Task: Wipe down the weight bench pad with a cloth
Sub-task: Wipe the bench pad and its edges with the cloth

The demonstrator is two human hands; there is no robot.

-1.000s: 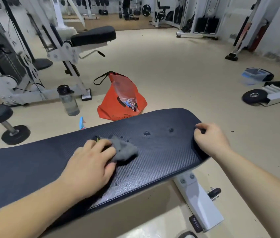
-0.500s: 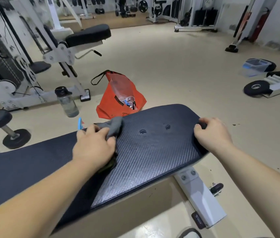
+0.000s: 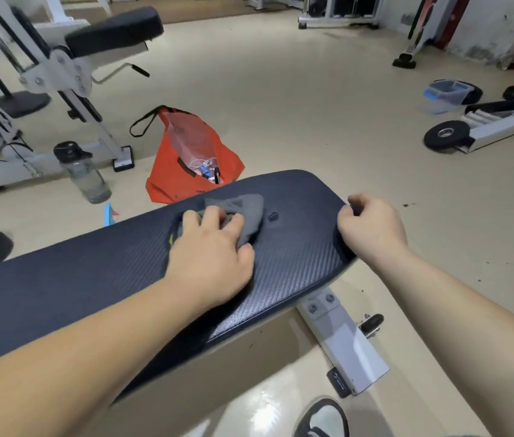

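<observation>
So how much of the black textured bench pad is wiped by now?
No telling what's clean; no visible wipe marks. In hand: the left hand presses the grey cloth near the black textured bench pad end; the right hand grips that end. The long left stretch probably remains.

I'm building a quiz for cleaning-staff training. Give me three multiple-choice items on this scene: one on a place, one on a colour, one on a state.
1. Where is the cloth?
A. on the pad
B. on the floor
C. in the bag

2. What colour is the bag?
A. blue
B. orange-red
C. green

3. What is the right hand doing?
A. wiping
B. hanging free
C. gripping the pad's end

Key:
1 A, the cloth lies on the pad under the left hand.
2 B, the bag is orange-red.
3 C, the right hand curls over the pad's edge.
</observation>
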